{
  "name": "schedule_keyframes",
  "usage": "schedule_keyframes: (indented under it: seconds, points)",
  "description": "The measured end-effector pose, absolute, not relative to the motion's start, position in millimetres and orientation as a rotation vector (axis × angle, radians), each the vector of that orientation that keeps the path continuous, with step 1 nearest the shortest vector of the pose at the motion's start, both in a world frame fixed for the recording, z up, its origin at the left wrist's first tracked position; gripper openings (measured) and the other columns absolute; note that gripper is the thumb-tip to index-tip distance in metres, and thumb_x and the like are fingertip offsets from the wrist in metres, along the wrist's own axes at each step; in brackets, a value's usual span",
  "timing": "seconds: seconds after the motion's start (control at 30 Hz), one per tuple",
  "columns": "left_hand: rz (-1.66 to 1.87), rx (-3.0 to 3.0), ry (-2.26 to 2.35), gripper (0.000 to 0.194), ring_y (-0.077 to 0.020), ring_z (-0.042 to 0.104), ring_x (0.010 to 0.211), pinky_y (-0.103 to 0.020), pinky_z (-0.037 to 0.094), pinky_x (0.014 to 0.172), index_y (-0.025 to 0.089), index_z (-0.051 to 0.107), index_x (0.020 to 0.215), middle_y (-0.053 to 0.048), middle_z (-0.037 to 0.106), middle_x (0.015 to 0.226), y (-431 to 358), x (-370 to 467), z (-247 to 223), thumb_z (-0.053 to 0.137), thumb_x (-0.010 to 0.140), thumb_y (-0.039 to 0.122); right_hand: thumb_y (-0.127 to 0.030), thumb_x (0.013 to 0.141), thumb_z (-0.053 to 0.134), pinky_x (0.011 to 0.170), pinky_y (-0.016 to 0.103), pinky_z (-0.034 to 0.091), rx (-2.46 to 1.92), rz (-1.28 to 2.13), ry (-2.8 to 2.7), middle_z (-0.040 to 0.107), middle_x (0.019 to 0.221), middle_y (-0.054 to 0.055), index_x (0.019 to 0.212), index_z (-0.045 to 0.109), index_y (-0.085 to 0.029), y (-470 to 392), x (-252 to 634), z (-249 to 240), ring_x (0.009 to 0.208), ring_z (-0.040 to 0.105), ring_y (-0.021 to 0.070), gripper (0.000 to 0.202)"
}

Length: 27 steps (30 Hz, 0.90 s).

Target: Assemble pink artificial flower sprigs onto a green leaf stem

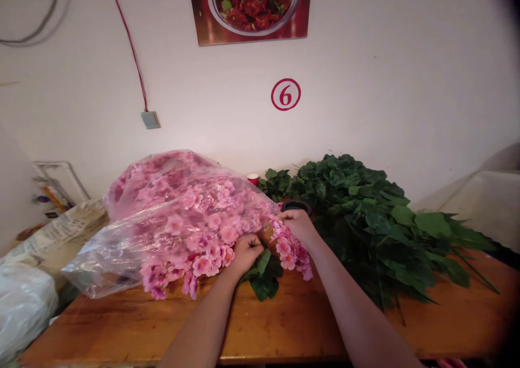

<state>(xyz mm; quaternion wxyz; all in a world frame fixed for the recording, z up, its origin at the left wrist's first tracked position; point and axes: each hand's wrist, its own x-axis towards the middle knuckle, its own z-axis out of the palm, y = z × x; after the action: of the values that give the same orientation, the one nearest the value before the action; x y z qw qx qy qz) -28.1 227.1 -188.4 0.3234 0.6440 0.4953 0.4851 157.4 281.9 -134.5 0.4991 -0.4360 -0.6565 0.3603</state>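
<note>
My left hand (247,251) is closed on a sprig of green leaves (264,281) that hangs just above the wooden table. Pinched in my right hand (298,224) is a spray of pink artificial flowers (286,251), its blossoms drooping below my fingers. To the left of both hands lies a large clear plastic bag (190,194) full of pink flowers, some spilling from its lower edge near my left wrist. A black round object (298,205), perhaps a tape roll, sits right behind my right hand, partly hidden by it.
A big heap of green artificial leaves (365,221) covers the right side of the wooden table (284,324). At the back stands a small red cup (253,179) by the wall. Sacks (77,232) and a white plastic bag (24,308) are at the far left.
</note>
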Motion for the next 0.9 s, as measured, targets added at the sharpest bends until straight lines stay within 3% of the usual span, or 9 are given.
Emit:
schedule_keyframes:
  seconds: [0.73,0.9]
  points:
    - [1.344,1.587,1.257,0.012,-0.0088,0.04,0.046,-0.021,0.029,0.048,0.017,0.044,0.051,0.005,0.045,0.046,227.2,-26.8,-188.6,0.05,0.06,0.018,-0.016,0.061,0.053,0.073,0.029,0.048,-1.041,0.93,-1.55,0.073,0.08,0.005,0.075,0.073,-0.017,274.5,147.3,-137.6,0.077,0.065,0.0204,0.025]
    - [1.332,1.536,1.236,0.011,-0.0086,0.04,0.044,-0.021,0.03,0.047,0.017,0.044,0.051,0.005,0.045,0.045,227.8,-26.9,-188.7,0.05,0.061,0.018,-0.028,0.067,0.058,0.061,0.025,0.044,-0.998,0.983,-1.543,0.067,0.066,0.002,0.069,0.069,-0.015,273.6,147.5,-135.4,0.061,0.058,0.015,0.017]
